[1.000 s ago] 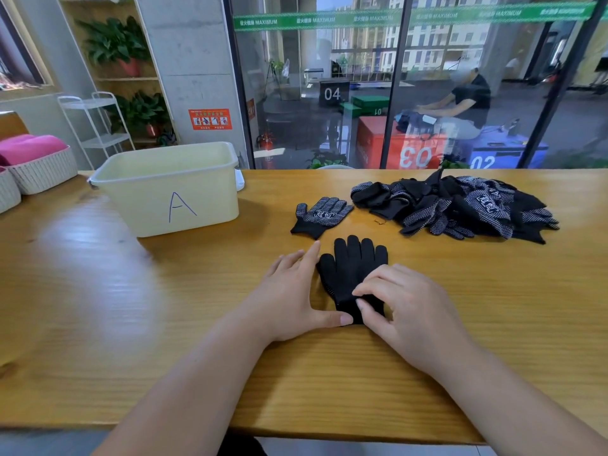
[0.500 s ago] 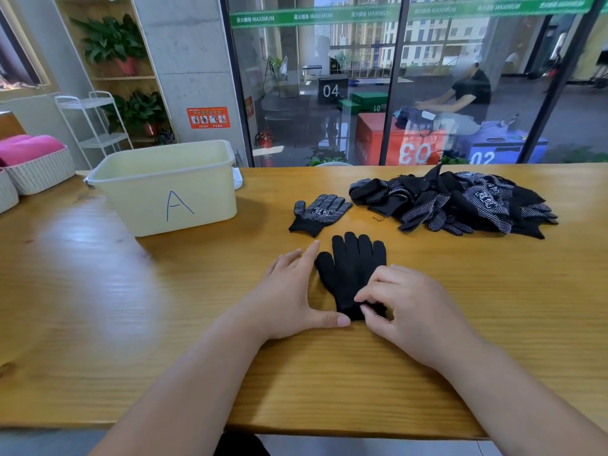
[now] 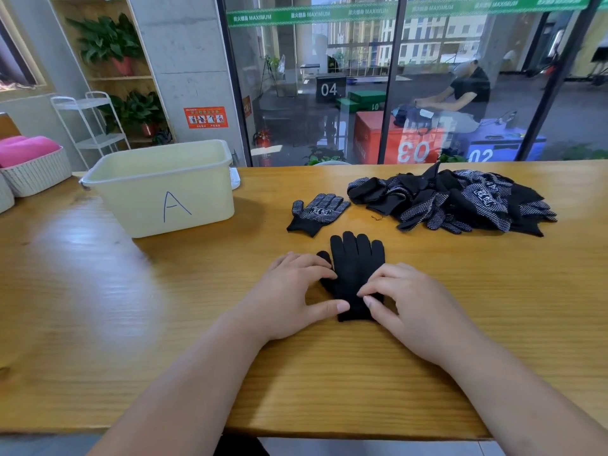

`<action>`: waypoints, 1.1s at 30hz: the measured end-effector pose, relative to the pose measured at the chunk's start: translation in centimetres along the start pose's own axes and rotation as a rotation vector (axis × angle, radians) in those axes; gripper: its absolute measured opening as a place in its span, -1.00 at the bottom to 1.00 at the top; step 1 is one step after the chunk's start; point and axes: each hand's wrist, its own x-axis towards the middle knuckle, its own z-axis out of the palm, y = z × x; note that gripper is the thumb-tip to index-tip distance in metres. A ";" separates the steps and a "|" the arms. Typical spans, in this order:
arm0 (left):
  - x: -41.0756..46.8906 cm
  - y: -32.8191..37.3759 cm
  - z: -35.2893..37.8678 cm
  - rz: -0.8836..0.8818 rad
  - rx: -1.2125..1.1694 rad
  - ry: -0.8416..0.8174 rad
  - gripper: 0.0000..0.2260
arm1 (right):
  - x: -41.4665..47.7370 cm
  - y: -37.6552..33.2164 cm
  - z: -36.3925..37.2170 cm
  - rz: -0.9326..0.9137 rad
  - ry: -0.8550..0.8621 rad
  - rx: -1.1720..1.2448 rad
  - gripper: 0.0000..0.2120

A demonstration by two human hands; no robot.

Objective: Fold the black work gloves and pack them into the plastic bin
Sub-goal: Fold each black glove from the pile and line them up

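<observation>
Fingers of left hand, straight beside black glove half a second ago, now curve onto its thumb edge; right hand pinches cuff. Glove lies flat on table, unfolded; fold likely starting. Plastic bin well apart.

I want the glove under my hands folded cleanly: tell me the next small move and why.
Probably lift the cuff and fold it toward the fingertips: the black glove lies flat, unfolded, left hand pressing its thumb side, right hand seemingly pinching the cuff edge.
</observation>
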 end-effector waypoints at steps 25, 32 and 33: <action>0.2 1.0 -0.3 -0.097 0.060 -0.022 -0.06 | 8.2 -2.9 2.5 0.275 -0.400 -0.227 -0.30; 0.2 0.7 -0.5 -0.110 -0.027 0.008 -0.01 | 9.0 -3.1 2.9 0.321 -0.344 -0.236 -0.27; 0.2 0.6 -0.5 -0.113 -0.061 0.010 -0.02 | 9.2 -3.3 3.3 0.333 -0.355 -0.224 -0.24</action>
